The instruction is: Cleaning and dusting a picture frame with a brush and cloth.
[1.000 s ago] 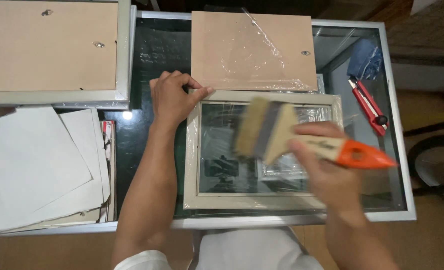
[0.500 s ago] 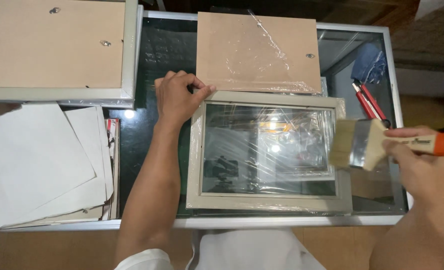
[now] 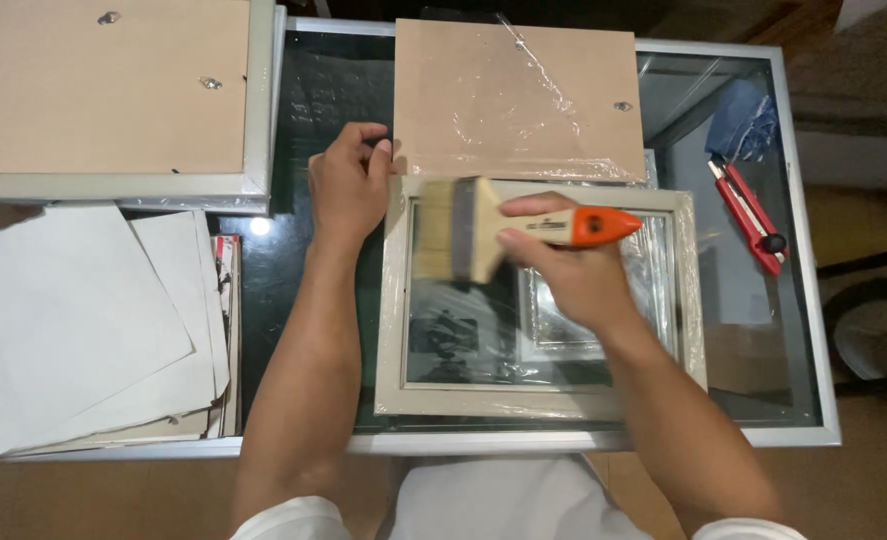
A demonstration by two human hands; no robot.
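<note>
Glass-topped and metal-edged, the table (image 3: 803, 300) carries everything, and the small grey picture frame (image 3: 393, 330) at its near middle serves as the landmark.

Over the frame's upper left part, the right hand (image 3: 573, 270) is wrapped around the orange-tipped wooden handle of a wide flat brush (image 3: 463, 228), thumb on top and fingers curled under. The pale bristles point left and show blurred, lying across the frame's glass close to its top left corner. At that corner's outer edge the left hand (image 3: 348, 185) is half curled, fingertips pressing down on the table and the frame's rim; it holds nothing, and seems to steady the frame.

Clear plastic film clings loosely around the frame, wrinkled along its right and bottom rails. Just beyond the frame's top rail lies a brown backing board (image 3: 518, 95), partly covered by more film. Left of the frame, past the left forearm, a spread of white paper sheets (image 3: 63, 320) overlaps, and beyond them a larger frame (image 3: 113, 95) lies face down with its brown back showing. Right of the frame rest a red utility knife (image 3: 748, 215) and, beyond it, a blue cloth (image 3: 743, 120).

To brush well, I judge it best to keep the bristles flat and light, stroke in one direction toward an open edge, and keep the left hand pressing firmly so the frame does not slide on the slick glass.
</note>
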